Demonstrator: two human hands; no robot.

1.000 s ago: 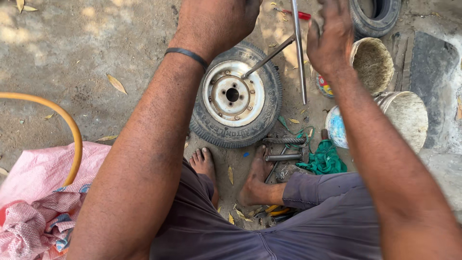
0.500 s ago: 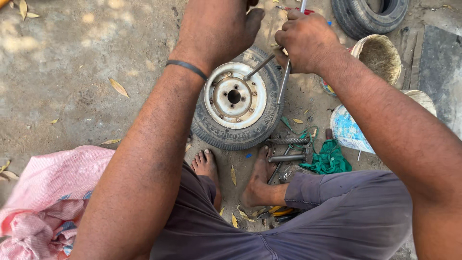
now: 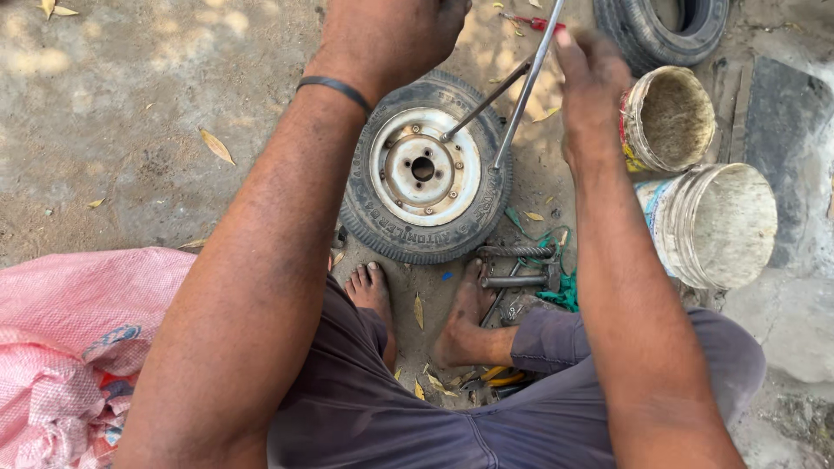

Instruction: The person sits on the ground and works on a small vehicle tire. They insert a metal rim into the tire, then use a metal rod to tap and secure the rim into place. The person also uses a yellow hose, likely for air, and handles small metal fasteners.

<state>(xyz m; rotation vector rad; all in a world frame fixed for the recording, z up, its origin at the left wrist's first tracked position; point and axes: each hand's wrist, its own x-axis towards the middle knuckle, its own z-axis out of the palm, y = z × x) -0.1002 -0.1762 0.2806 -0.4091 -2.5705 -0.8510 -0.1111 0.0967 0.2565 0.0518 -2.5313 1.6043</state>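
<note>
A small wheel with a black tyre and a white steel rim lies flat on the dirt in front of my bare feet. Two metal levers are wedged at its right bead: a short one and a long rod that leans up past the top edge. My right hand is right beside the long rod, fingers stretched out and slightly blurred, their tips against it. My left hand hovers above the wheel's far side, wrist ringed by a dark band; its fingers are cut off by the frame's top.
Two dirty white buckets stand to the right, with a black tyre behind them. A foot pump and a green rag lie by my right foot. A pink sack fills the lower left. Yellow-handled pliers lie under my leg.
My right hand has loosened from a fist on the long rod and slid to its right side, fingers extended. The view has shifted, so the wheel sits lower and more central.
</note>
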